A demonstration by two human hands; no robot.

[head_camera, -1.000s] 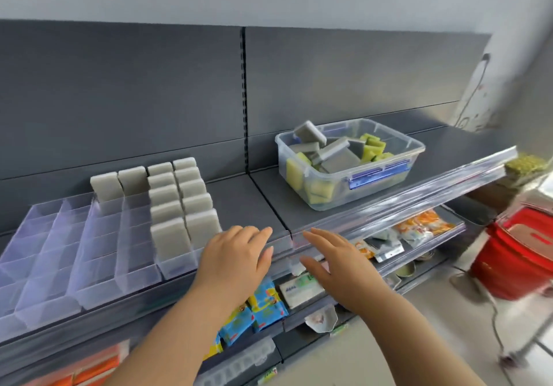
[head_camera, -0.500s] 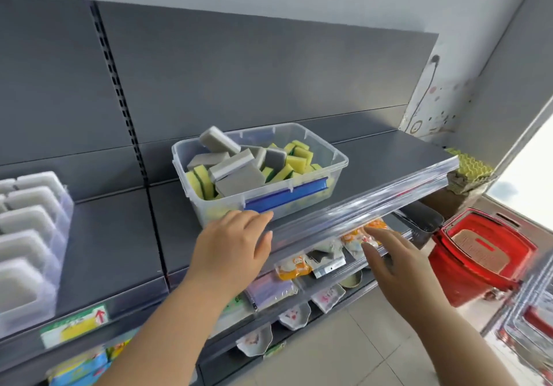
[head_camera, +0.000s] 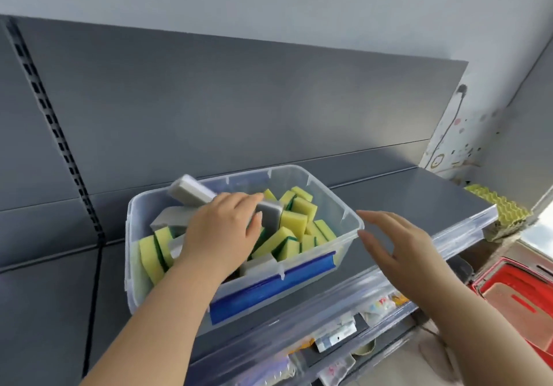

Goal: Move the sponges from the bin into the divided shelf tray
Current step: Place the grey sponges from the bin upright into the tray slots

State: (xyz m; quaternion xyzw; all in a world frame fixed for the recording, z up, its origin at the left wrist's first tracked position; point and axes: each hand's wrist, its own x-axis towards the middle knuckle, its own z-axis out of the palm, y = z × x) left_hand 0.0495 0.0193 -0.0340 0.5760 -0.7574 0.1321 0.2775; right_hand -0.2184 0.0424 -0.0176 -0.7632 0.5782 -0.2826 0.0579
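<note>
Left hand grip: we see the left hand (head_camera: 221,233) reaching down into the bin, fingers curled over the top edge of a grey sponge (head_camera: 270,216) and the thumb against its near face, so it pinches that sponge.
Held sponge: it stands on edge near the middle of the bin, among the others and touching them.
Right hand: the right hand (head_camera: 398,245) hangs just beside the bin's right end with fingers spread and loose, holding nothing; we cannot tell whether a fingertip touches the rim.
Sponges: yellow sponges with green backing (head_camera: 296,224) fill the right half and the near left corner; more grey sponges (head_camera: 191,191) lie tilted at the back left, one poking above the rim.
Bin: a clear plastic bin (head_camera: 314,176) sits on the shelf, with a blue strip (head_camera: 269,289) along its near wall; we can read no lettering on it.
Shelf: a dark grey shelf (head_camera: 404,194) with a clear plastic rail (head_camera: 389,269) along its front edge.
Below: small packets (head_camera: 338,331) on the lower shelf, their print too blurred for us to read.
Right edge: a red basket (head_camera: 520,295) low down, and a yellow ridged pad (head_camera: 496,206) past the shelf end.
Wall: a doodled drawing (head_camera: 454,134) in the corner, without legible words.
</note>
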